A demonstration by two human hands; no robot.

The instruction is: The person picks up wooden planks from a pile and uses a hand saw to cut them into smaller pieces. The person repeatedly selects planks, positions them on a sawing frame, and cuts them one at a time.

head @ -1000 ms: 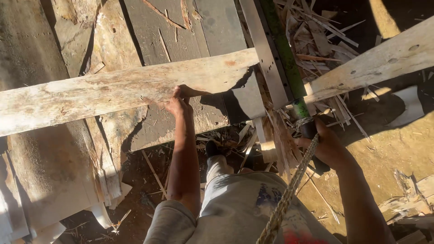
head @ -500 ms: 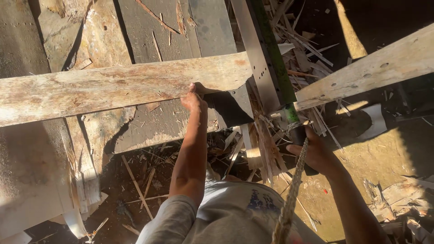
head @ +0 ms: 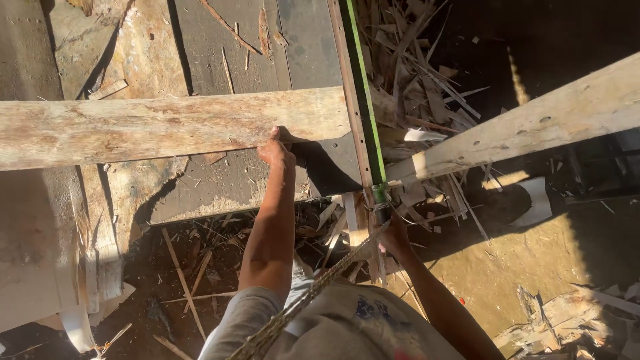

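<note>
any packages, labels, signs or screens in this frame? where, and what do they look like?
No packages, labels, signs or screens in view.
Printed patch: on the person's grey shirt, bottom centre; blue and red blotches, too blurred to make out.
Otherwise only bare wood: a pale plank under the left hand, and a green-edged post above the right hand.

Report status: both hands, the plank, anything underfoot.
Left hand gripping lower edge of the weathered plank. Right hand at the base of the green-edged pole, by the rope. Wood scraps littered below.
</note>
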